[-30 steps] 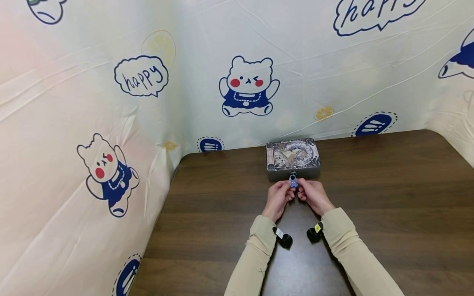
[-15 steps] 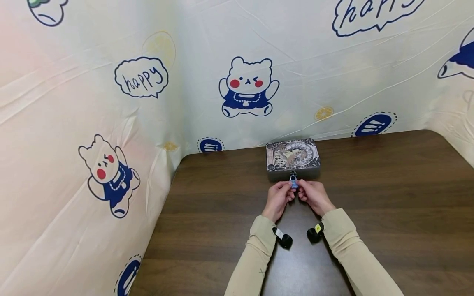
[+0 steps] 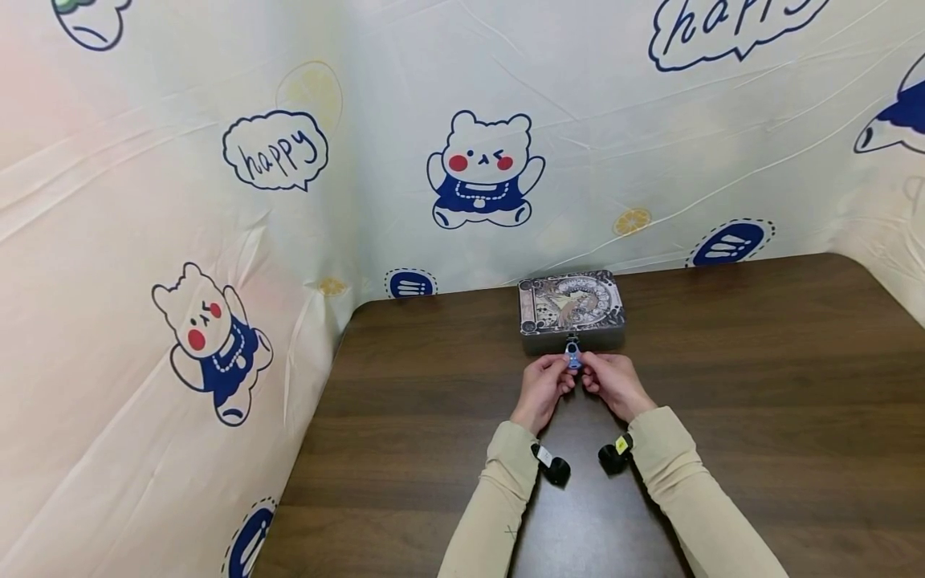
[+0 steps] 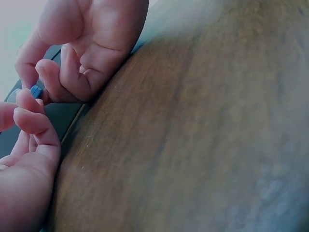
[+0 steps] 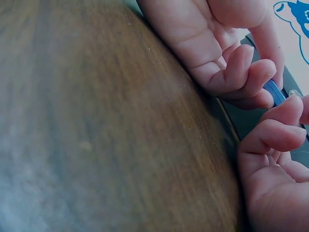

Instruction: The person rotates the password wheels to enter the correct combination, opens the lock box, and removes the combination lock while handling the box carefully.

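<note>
A small blue padlock (image 3: 573, 359) hangs at the front clasp of a dark box (image 3: 571, 305) with an ornate printed lid. From the left, my left hand (image 3: 540, 388) pinches the padlock with thumb and fingertips. On the other side, my right hand (image 3: 613, 381) pinches it likewise, the two hands' fingertips nearly meeting. Only a sliver of the blue padlock (image 4: 36, 91) shows between fingers in the left wrist view. In the right wrist view, the blue padlock's edge (image 5: 275, 92) shows between the hands; its front is hidden there. The lid is closed.
The box stands near the back edge of a brown wooden table (image 3: 405, 449). Behind and to the left hangs a pale curtain (image 3: 390, 177) printed with cartoon bears. Black wrist cameras (image 3: 556, 471) sit on the inner side of both beige sleeves (image 3: 499, 490).
</note>
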{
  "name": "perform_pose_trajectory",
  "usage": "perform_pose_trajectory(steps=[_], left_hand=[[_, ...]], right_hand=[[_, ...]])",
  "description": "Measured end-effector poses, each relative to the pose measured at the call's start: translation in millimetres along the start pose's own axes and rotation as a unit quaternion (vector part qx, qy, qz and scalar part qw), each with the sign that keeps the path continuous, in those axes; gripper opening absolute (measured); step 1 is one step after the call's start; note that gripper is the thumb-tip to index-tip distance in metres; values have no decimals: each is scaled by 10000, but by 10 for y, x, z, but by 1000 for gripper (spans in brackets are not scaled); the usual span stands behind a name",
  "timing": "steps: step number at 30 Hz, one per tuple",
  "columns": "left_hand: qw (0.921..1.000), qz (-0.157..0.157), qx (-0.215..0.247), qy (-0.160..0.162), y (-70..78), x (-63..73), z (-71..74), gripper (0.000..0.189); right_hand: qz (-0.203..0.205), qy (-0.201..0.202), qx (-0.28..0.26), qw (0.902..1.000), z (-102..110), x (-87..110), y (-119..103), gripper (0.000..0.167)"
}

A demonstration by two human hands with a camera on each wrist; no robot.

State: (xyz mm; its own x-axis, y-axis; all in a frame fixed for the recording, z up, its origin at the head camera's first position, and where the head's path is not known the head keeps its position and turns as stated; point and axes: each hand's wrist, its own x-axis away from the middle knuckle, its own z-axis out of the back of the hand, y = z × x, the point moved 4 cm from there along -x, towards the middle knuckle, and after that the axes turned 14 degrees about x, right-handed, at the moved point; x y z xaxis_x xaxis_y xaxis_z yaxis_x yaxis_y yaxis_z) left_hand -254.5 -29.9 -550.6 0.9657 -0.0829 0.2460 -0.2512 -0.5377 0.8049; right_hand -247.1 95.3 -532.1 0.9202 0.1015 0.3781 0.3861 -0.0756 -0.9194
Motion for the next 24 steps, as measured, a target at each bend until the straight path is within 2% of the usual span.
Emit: perform_pose_trajectory(steps=[24], left_hand=[[10000, -5, 2, -50, 2, -1, 12, 10]], right_hand=[[-74, -79, 10, 9999, 6, 5, 2, 21]])
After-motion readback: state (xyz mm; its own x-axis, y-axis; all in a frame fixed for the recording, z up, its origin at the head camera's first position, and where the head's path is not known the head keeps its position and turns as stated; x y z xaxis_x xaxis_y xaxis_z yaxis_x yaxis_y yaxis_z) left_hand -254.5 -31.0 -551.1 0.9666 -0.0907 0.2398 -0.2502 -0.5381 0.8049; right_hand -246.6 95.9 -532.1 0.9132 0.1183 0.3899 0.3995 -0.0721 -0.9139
